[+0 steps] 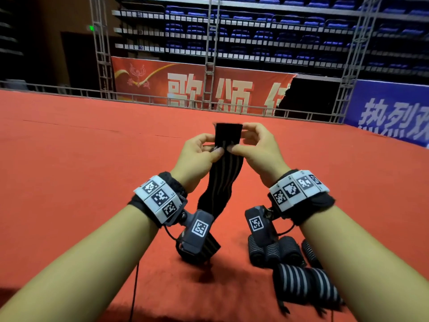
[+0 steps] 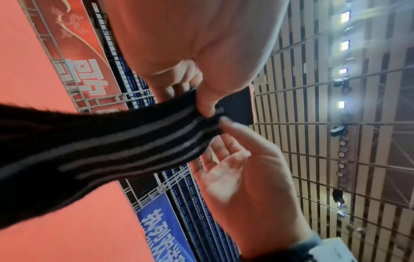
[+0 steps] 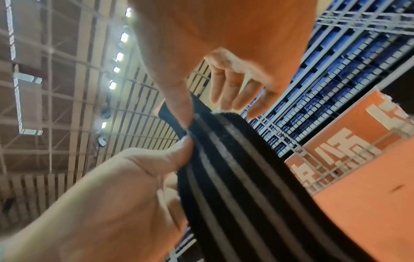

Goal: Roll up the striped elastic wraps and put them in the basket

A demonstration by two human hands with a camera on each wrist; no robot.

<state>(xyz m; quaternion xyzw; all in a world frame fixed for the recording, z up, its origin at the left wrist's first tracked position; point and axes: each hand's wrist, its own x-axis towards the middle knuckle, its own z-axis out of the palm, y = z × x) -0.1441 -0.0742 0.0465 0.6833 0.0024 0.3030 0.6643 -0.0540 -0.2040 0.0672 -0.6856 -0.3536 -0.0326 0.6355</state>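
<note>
Black rolled elastic wraps with pale stripes (image 1: 301,282) lie nearest, in a loose cluster on the red carpeted floor (image 1: 69,170) under the right forearm; several are wound into tight cylinders and touch one another. Just left of them, part of a striped band shows beneath the left wrist camera (image 1: 197,233), though how it connects to anything above is hidden.

Between the forearms hangs a long black elastic wrap with thin pale stripes (image 1: 222,177), held up in the air and drooping toward the floor. Its plain black end tab stands above both thumbs. The left hand (image 1: 197,154) pinches the wrap near its top, thumb on the near face and fingers curled behind. The right hand (image 1: 257,147) pinches the opposite edge at the same height, thumb tip nearly meeting the left thumb; in the left wrist view its other fingers (image 2: 215,159) spread loosely behind the band.

Farther off, a grey metal railing (image 1: 139,98) edges the carpet, with a red banner bearing pale characters (image 1: 197,84) and a blue banner (image 1: 390,112) behind it, then rows of blue seats (image 1: 290,33).
</note>
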